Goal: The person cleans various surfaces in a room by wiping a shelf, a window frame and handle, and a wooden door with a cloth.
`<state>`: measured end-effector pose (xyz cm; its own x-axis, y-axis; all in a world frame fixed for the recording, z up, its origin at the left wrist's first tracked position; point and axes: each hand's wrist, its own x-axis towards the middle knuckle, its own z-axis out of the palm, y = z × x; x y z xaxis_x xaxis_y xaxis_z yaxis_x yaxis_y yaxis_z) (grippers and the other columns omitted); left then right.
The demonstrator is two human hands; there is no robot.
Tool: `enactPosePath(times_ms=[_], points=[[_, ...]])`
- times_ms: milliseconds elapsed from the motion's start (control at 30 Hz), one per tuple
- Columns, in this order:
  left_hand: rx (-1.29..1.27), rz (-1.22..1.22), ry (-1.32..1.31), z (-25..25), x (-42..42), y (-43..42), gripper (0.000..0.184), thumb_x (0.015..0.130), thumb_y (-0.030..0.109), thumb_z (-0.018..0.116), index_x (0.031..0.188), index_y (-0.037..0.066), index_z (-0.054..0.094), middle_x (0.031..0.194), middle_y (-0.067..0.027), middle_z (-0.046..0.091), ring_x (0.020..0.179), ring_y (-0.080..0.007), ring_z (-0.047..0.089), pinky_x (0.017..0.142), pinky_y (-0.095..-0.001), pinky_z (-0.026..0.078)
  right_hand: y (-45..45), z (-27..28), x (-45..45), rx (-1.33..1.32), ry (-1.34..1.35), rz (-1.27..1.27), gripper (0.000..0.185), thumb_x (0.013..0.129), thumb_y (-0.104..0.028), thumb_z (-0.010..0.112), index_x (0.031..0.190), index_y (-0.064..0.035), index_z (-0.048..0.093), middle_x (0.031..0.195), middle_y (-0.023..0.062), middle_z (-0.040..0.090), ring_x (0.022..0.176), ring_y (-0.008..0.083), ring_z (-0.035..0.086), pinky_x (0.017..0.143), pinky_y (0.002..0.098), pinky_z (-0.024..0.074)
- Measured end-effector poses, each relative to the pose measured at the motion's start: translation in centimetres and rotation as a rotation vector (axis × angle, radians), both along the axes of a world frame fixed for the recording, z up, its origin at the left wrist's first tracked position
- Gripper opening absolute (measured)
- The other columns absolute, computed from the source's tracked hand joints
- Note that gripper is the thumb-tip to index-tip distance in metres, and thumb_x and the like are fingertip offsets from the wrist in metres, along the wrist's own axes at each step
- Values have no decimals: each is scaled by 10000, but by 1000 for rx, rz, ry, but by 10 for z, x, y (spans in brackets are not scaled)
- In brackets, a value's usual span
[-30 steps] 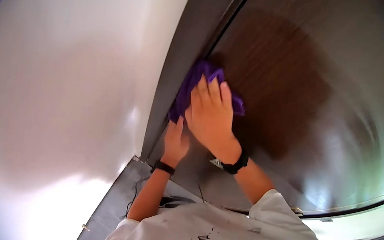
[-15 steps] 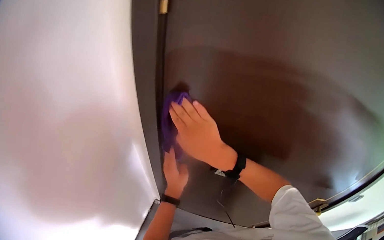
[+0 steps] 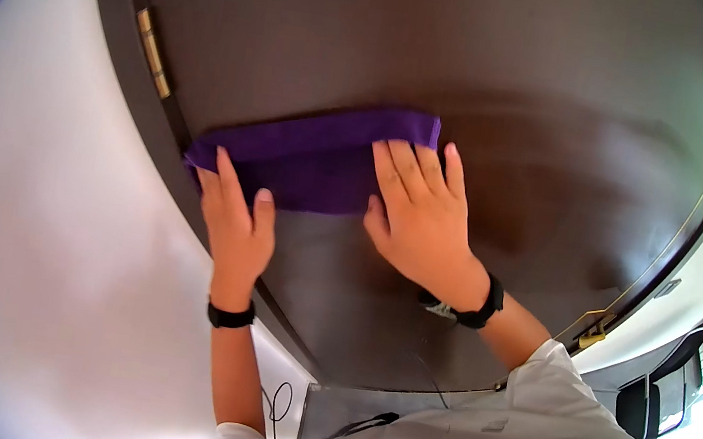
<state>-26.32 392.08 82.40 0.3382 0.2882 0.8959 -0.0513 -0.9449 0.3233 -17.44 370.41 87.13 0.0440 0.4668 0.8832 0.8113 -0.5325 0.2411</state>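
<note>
A purple cloth point(image 3: 314, 164) is stretched in a long strip across the dark brown door point(image 3: 326, 25), its upper edge folded over. My left hand point(image 3: 236, 230) holds the cloth's left end near the hinge side, with some fingers hidden behind the fabric. At the other end, my right hand point(image 3: 424, 217) has its fingers laid on the cloth near its right corner, pressing it to the door. The thumb of that hand is just below the cloth. Both wrists wear black bands.
A brass hinge point(image 3: 154, 54) is on the door's left edge, beside a white wall point(image 3: 78, 224). The door handle point(image 3: 593, 333) is at the lower right. A black chair point(image 3: 652, 401) stands farther right. A thin dark cable point(image 3: 281, 400) hangs near the floor.
The cloth was bunched under my right hand by the door's left edge; now it is spread wide between both hands. My right hand has moved right, my left hand up and left.
</note>
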Motion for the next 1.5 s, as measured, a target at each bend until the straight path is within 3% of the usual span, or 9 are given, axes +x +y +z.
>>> enactPosePath(times_ms=[167, 300, 567, 633, 767, 867, 1100, 1500], points=[[224, 72, 83, 50, 9, 21, 654, 960, 300, 474, 1472, -29, 236, 1515, -334, 179, 1413, -464, 183, 1133, -543, 159, -14, -29, -2, -52, 152, -16, 587, 741, -168, 652, 1294, -10, 537, 1230, 115, 571, 1170, 289, 519, 1047, 522, 321], [331, 122, 135, 106, 0, -4, 716, 949, 376, 476, 1489, -7, 203, 1524, -309, 185, 1435, -449, 129, 1146, -553, 100, -32, -16, -7, 42, 115, -10, 619, 724, -176, 673, 1316, -54, 541, 1261, 95, 580, 1200, 257, 525, 1037, 499, 331], [533, 83, 108, 130, 42, -56, 708, 916, 330, 532, 1485, 16, 252, 1530, -279, 215, 1440, -422, 155, 1146, -555, 96, -84, -39, 31, 175, 100, -100, 491, 828, -308, 632, 1277, -114, 597, 1269, 48, 583, 1228, 222, 500, 1034, 491, 314], [552, 90, 159, 139, 48, -83, 726, 902, 322, 547, 1488, 18, 245, 1531, -273, 220, 1439, -426, 157, 1147, -554, 91, -103, -39, 35, 201, 158, -95, 482, 800, -299, 648, 1238, -100, 613, 1249, 60, 577, 1228, 275, 469, 1099, 520, 219], [656, 108, 180, 143, 69, -123, 752, 903, 347, 524, 1492, -6, 218, 1545, -272, 182, 1444, -440, 118, 1136, -585, 67, -142, -39, 46, 283, 166, -204, 484, 815, -337, 631, 1255, -138, 615, 1176, 11, 601, 1147, 206, 516, 1047, 536, 285], [728, 100, 206, 151, 83, -159, 766, 901, 361, 519, 1494, -9, 207, 1544, -280, 170, 1442, -451, 107, 1119, -619, 74, -177, -34, 47, 328, 213, -273, 498, 785, -314, 649, 1253, -147, 611, 1203, 1, 573, 1146, 204, 493, 1084, 554, 230], [866, 103, 202, 147, 125, -262, 764, 887, 364, 541, 1490, 7, 237, 1518, -300, 209, 1411, -498, 153, 1053, -699, 131, -273, -36, 71, 402, 228, -415, 530, 754, -241, 673, 1262, -121, 585, 1254, 33, 542, 1161, 233, 485, 1088, 561, 209], [778, 86, 211, 120, 166, -403, 776, 894, 377, 555, 1501, 28, 219, 1526, -291, 201, 1414, -493, 160, 1036, -713, 164, -404, -34, 108, 440, 245, -539, 508, 779, -219, 661, 1265, -103, 566, 1219, 53, 557, 1132, 255, 510, 1070, 526, 280]])
